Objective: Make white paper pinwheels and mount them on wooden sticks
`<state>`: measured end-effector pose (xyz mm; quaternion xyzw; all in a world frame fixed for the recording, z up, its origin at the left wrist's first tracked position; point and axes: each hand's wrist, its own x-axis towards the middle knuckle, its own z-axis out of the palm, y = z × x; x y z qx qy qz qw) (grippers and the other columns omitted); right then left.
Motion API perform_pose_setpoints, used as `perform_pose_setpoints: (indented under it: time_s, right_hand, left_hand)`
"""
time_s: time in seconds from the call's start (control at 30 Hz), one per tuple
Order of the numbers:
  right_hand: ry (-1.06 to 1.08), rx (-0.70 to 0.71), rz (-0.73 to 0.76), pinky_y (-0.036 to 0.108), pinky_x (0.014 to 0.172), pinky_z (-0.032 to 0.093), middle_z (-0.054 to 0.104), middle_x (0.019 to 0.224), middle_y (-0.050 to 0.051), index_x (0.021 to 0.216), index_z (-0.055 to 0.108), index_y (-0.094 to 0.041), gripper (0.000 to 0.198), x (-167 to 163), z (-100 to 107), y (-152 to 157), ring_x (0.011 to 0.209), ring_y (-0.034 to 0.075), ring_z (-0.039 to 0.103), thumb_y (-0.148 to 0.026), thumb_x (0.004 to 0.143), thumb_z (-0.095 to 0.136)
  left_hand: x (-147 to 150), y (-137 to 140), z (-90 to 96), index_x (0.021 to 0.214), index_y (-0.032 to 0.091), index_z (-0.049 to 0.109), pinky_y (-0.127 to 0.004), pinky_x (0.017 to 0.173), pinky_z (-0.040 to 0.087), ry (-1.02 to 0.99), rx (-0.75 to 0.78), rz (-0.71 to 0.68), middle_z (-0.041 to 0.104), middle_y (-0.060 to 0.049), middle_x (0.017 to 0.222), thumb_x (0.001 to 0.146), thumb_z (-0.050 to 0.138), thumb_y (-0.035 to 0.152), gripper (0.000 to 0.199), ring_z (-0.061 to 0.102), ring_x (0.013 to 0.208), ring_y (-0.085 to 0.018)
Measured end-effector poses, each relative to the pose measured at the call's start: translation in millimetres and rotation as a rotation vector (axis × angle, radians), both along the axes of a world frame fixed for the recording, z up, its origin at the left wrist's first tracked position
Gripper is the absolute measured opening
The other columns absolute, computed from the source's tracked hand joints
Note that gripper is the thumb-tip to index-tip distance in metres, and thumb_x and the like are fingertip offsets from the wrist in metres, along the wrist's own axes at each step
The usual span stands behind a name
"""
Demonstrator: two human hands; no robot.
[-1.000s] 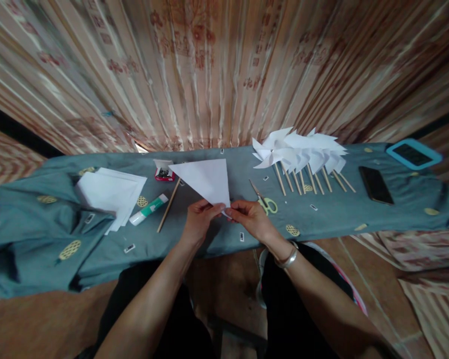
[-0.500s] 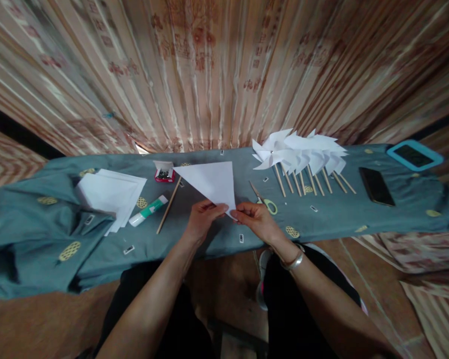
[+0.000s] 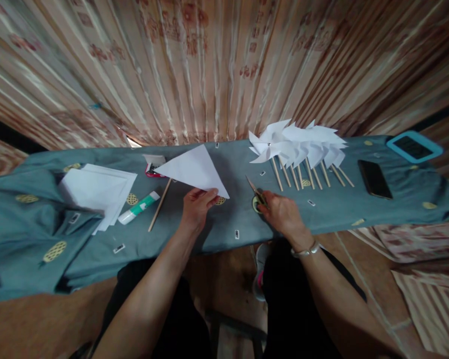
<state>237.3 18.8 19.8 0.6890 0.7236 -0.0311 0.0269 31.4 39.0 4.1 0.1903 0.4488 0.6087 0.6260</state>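
A white sheet of paper folded into a triangle (image 3: 194, 168) is pinched along its lower edge by my left hand (image 3: 197, 207), held over the cloth. To the right, my right hand (image 3: 282, 212) has its fingers on the scissors (image 3: 257, 190), whose blades point up and to the left. The scissors' yellow-green handles are partly covered by the fingers. Behind the triangle's left tip stands a small red box (image 3: 152, 168) with its lid up, partly hidden. A thin wooden stick (image 3: 159, 205) lies left of my left hand, beside a green and white glue stick (image 3: 138, 207).
Stacked white paper sheets (image 3: 101, 192) lie at the left. Several white paper pinwheels (image 3: 303, 142) on wooden sticks overlap at the back right. Beyond them are a dark phone (image 3: 374, 178) and a blue-framed tablet (image 3: 414, 147). A curtain (image 3: 209, 75) hangs behind the cloth-covered table (image 3: 224, 234).
My right hand has let go of the paper and moved right onto the scissors. The triangle, still in my left hand, has turned and shifted left. The whole view has shifted slightly.
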Motion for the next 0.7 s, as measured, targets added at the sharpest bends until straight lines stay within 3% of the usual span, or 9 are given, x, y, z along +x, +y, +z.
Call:
perform_pose_setpoints:
  time_s: [0.1,0.17,0.27,0.37,0.5,0.7]
  right_hand:
    - [0.256,0.026,-0.051,0.032,0.071,0.048,0.076,0.092,0.013,0.114,0.065,-0.015,0.032,4,-6,3,0.085,0.026,0.072,-0.024,0.084,0.061]
    - [0.637,-0.005,-0.122,0.03,0.065,0.049,0.076,0.09,0.009,0.104,0.069,-0.018,0.027,7,-11,5,0.08,0.023,0.071,-0.025,0.078,0.066]
    - [1.297,-0.18,-0.226,0.023,0.05,0.045,0.076,0.086,0.005,0.098,0.069,-0.019,0.033,4,-14,6,0.07,0.019,0.07,-0.031,0.069,0.076]
    - [1.681,-0.356,-0.313,0.02,0.049,0.045,0.076,0.081,0.003,0.095,0.072,-0.02,0.041,-7,-11,2,0.069,0.015,0.069,-0.035,0.06,0.085]
    - [1.819,-0.499,-0.331,0.019,0.051,0.046,0.072,0.075,0.001,0.088,0.074,-0.02,0.039,-23,-7,-6,0.059,0.009,0.062,-0.041,0.059,0.088]
    - [1.725,-0.52,-0.164,0.021,0.052,0.045,0.071,0.074,0.003,0.099,0.073,-0.018,0.052,-36,-13,-16,0.06,0.01,0.058,-0.057,0.066,0.08]
  left_hand:
    - [3,3,-0.5,0.062,0.013,0.069,-0.026,0.063,0.054,-0.017,0.005,-0.005,0.069,0.0,0.062,0.033,0.093,0.026,0.04,0.064,0.059,-0.011]
    - [3,6,0.0,0.063,0.014,0.069,-0.026,0.064,0.054,-0.02,0.023,-0.008,0.069,0.0,0.063,0.034,0.092,0.025,0.039,0.064,0.06,-0.011]
    - [2,11,1.0,0.066,0.016,0.069,-0.027,0.068,0.054,-0.021,0.065,-0.002,0.069,0.001,0.065,0.036,0.092,0.023,0.038,0.064,0.063,-0.011]
    - [0,16,1.3,0.068,0.017,0.068,-0.028,0.069,0.054,-0.023,0.087,0.002,0.068,0.002,0.066,0.038,0.091,0.022,0.038,0.064,0.064,-0.011]
    - [-2,20,1.3,0.07,0.017,0.068,-0.028,0.069,0.053,-0.034,0.105,0.023,0.068,0.003,0.068,0.04,0.089,0.018,0.037,0.063,0.065,-0.011]
    - [2,22,1.2,0.065,0.016,0.067,-0.024,0.064,0.05,-0.056,0.114,0.036,0.066,0.003,0.062,0.042,0.086,0.016,0.03,0.061,0.062,-0.009]
